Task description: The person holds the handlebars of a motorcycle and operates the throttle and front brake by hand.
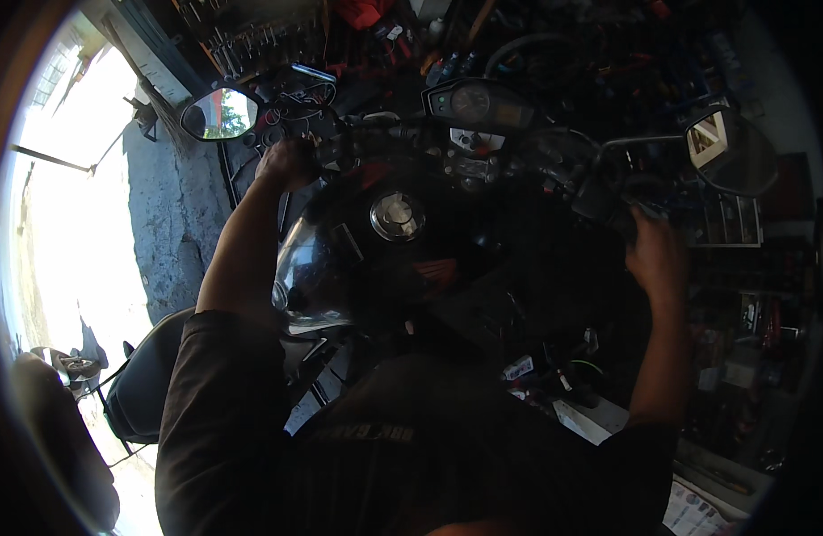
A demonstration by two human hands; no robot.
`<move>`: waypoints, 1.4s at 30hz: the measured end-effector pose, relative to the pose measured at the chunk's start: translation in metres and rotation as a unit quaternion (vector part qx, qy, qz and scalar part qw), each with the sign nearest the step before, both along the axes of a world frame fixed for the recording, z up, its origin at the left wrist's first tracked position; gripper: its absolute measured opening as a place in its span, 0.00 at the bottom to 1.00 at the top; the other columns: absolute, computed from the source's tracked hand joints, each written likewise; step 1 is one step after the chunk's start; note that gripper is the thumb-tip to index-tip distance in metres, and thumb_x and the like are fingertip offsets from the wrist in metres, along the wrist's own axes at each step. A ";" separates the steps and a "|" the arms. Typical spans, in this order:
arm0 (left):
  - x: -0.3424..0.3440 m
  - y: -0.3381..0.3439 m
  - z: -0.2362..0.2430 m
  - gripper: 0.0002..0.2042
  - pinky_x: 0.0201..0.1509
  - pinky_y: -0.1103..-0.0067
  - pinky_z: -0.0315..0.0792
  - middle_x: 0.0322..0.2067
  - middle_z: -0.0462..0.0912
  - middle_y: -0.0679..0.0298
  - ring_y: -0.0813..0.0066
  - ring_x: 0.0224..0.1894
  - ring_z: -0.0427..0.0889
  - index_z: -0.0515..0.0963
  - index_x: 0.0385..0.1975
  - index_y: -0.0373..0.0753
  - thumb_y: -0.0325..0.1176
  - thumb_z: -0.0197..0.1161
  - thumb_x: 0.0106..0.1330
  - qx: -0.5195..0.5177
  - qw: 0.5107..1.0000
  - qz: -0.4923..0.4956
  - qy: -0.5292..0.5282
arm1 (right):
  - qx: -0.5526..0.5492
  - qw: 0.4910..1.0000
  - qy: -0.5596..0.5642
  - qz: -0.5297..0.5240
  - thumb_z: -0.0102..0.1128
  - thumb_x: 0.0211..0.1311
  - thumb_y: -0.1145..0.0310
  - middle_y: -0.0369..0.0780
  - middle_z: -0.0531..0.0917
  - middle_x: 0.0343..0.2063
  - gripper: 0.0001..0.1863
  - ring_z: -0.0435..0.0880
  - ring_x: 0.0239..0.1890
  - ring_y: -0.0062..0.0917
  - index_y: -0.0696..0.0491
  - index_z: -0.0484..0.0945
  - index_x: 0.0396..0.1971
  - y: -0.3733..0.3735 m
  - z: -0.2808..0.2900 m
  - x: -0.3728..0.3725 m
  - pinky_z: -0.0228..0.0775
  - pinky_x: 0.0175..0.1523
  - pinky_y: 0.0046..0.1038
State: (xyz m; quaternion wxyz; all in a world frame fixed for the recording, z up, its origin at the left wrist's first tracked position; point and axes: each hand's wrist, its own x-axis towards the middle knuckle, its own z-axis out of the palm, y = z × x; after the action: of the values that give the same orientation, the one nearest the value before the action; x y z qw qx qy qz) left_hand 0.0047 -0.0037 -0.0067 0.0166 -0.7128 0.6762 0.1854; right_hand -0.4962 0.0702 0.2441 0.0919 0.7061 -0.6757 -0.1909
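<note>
1. One black motorcycle (447, 268) fills the middle of the view, and the person sits astride it with both arms stretched to the handlebar (483, 143).
2. Its glossy fuel tank (340, 259) lies just below the bar, with a round chrome filler cap (396, 215) on top.
3. Left hand (286, 163) is closed round the left grip (327, 147), just under the left mirror (219, 113).
4. Right hand (655, 255) reaches the right grip (608, 196); its fingers seem curled on it, though shadow hides how tightly.
5. Steering well likely calls for even hold on both ends and relaxed elbows.
6. Hard to make out: the dim shelves (742, 295) at right, the tool rack (260, 40) above, the instrument dial (474, 103).
</note>
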 end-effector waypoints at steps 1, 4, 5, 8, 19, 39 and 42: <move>0.000 0.001 0.000 0.22 0.62 0.60 0.78 0.52 0.85 0.48 0.48 0.57 0.84 0.83 0.51 0.43 0.45 0.66 0.59 0.000 1.000 0.000 0.002 | -0.014 1.000 0.010 0.002 0.70 0.56 0.73 0.51 0.87 0.43 0.31 0.87 0.47 0.49 0.50 0.77 0.63 0.002 -0.002 0.000 0.78 0.53 0.48; 0.000 0.000 0.003 0.22 0.62 0.60 0.78 0.52 0.85 0.48 0.49 0.57 0.84 0.83 0.51 0.43 0.45 0.66 0.58 -0.002 1.000 -0.004 -0.003 | -0.033 0.999 0.027 0.003 0.71 0.56 0.73 0.51 0.87 0.43 0.31 0.87 0.46 0.49 0.51 0.77 0.62 0.006 -0.008 -0.001 0.78 0.54 0.48; -0.002 0.000 0.003 0.22 0.62 0.60 0.78 0.52 0.85 0.49 0.49 0.57 0.84 0.83 0.51 0.43 0.45 0.66 0.58 -0.001 1.000 -0.003 -0.004 | -0.027 0.999 0.018 0.010 0.71 0.56 0.73 0.52 0.87 0.44 0.31 0.86 0.47 0.50 0.51 0.76 0.63 0.005 -0.007 -0.002 0.78 0.55 0.47; 0.000 -0.002 0.004 0.22 0.62 0.60 0.78 0.51 0.86 0.49 0.49 0.56 0.84 0.84 0.51 0.43 0.44 0.66 0.57 0.010 1.000 -0.008 -0.004 | 0.028 0.999 -0.028 0.031 0.71 0.57 0.71 0.53 0.86 0.46 0.31 0.85 0.50 0.51 0.53 0.76 0.63 -0.002 0.002 -0.007 0.77 0.58 0.47; 0.022 0.007 -0.029 0.35 0.61 0.62 0.78 0.60 0.80 0.57 0.52 0.60 0.81 0.78 0.59 0.45 0.45 0.80 0.48 -0.124 0.982 -0.044 0.137 | 0.097 0.988 0.075 -0.089 0.68 0.63 0.65 0.58 0.82 0.54 0.30 0.78 0.61 0.53 0.62 0.74 0.63 -0.005 -0.004 -0.033 0.69 0.67 0.46; 0.026 0.015 -0.035 0.29 0.43 0.62 0.78 0.41 0.82 0.52 0.52 0.43 0.84 0.78 0.47 0.34 0.38 0.79 0.44 -0.096 0.983 -0.088 0.127 | 0.111 0.988 0.077 -0.080 0.70 0.53 0.66 0.57 0.85 0.30 0.16 0.84 0.35 0.58 0.64 0.85 0.37 -0.016 0.011 -0.018 0.75 0.44 0.54; 0.024 0.014 -0.029 0.31 0.47 0.59 0.78 0.47 0.80 0.48 0.46 0.48 0.83 0.77 0.51 0.32 0.40 0.78 0.47 -0.141 0.977 -0.074 0.140 | 0.117 0.987 0.099 -0.052 0.71 0.51 0.65 0.58 0.85 0.31 0.19 0.84 0.35 0.59 0.65 0.85 0.37 -0.016 0.014 -0.018 0.75 0.46 0.55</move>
State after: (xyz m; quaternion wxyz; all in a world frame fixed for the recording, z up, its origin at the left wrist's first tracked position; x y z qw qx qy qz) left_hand 0.0292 0.0106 -0.0355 -0.1654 -0.6231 0.7420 0.1843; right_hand -0.5143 0.0539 0.2577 0.0652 0.6532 -0.6723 -0.3420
